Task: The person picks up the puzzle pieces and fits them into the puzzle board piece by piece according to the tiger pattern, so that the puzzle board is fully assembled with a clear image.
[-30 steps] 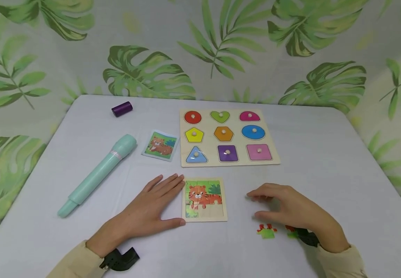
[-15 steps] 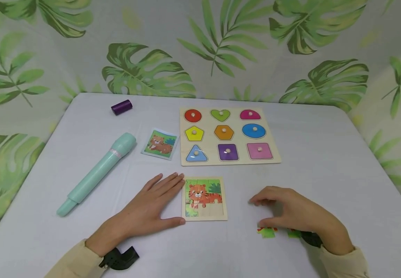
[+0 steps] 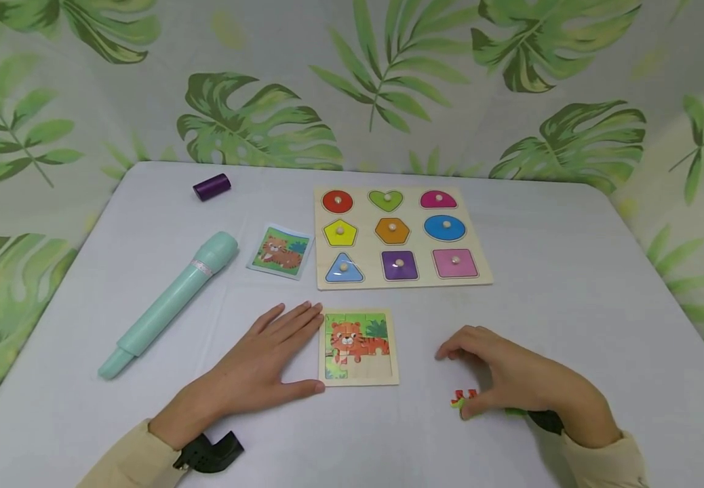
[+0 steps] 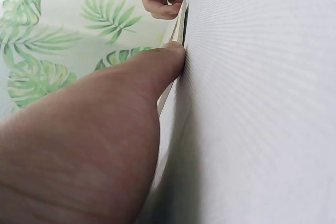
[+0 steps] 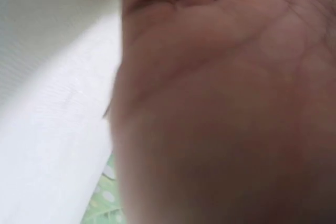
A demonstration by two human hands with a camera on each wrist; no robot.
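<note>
In the head view my left hand lies flat on the table, fingers straight. Its fingertips and thumb tip meet the left edge of a wooden puzzle tray with a tiger picture, its lower right part bare wood. The left wrist view shows that thumb against the tray's edge. My right hand is right of the tray, fingers loosely bent, thumb tip over a red-and-green puzzle piece. A second green piece is mostly hidden under this hand. The palm fills the right wrist view.
A wooden shape board with knobbed pieces lies behind the tray. Left of it is a tiger picture card. A mint-green tube and a purple cylinder lie farther left. A leaf-print cloth hangs behind the table.
My right hand has shifted slightly toward the table's front, and its thumb has come down onto the nearer puzzle piece. My left hand has stayed at the tray.
</note>
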